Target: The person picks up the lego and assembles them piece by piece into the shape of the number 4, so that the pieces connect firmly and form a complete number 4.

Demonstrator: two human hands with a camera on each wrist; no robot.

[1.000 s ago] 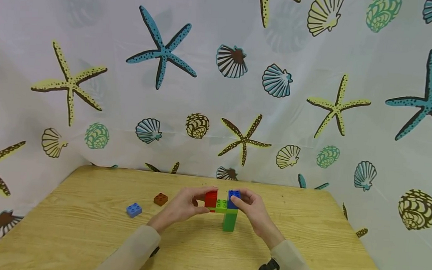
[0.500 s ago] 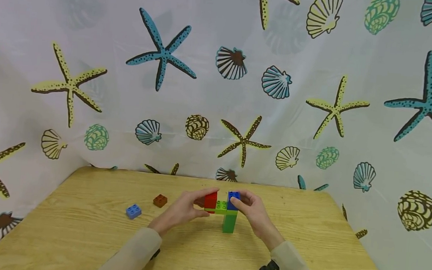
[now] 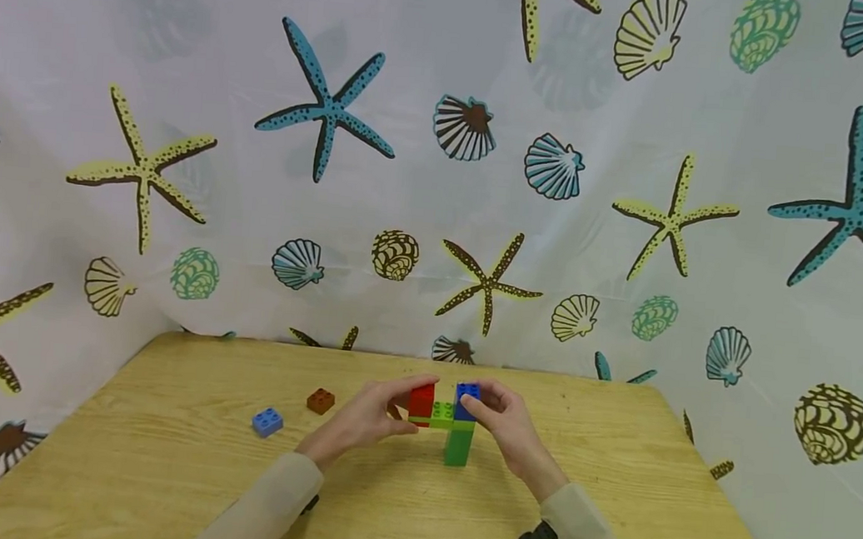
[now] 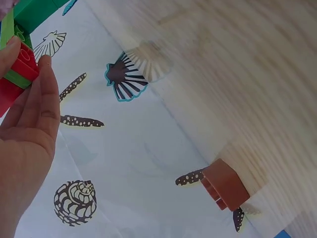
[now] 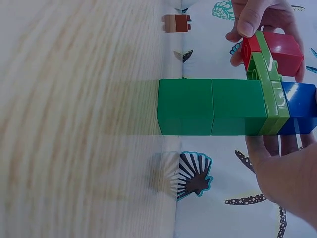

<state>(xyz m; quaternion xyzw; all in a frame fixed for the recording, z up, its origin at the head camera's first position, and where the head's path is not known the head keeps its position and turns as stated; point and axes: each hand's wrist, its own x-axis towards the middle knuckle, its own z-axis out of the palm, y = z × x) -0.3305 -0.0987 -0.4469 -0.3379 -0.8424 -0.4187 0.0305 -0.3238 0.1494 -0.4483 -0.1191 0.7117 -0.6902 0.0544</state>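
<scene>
Two stacked green bricks (image 3: pixel 458 447) stand upright on the table, carrying a light green plate (image 3: pixel 442 414) that juts out left. A blue brick (image 3: pixel 466 404) sits on the plate above the column, pinched by my right hand (image 3: pixel 512 425). Over the jutting end is a red brick (image 3: pixel 422 397), and a shorter red piece (image 5: pixel 251 45) shows on the plate's underside in the right wrist view. My left hand (image 3: pixel 361 415) grips these red pieces from above and below, index finger over the top and thumb low.
Left of the build, a brown brick (image 3: pixel 320 400) and a lighter blue brick (image 3: pixel 267 422) lie on the wooden table (image 3: pixel 186 453). A cloth (image 3: pixel 408 176) printed with shells and starfish hangs behind and along the sides.
The left thumb sits slightly lower against the red pieces than a second ago. The head view has shifted a little; the right hand keeps its hold on the blue brick.
</scene>
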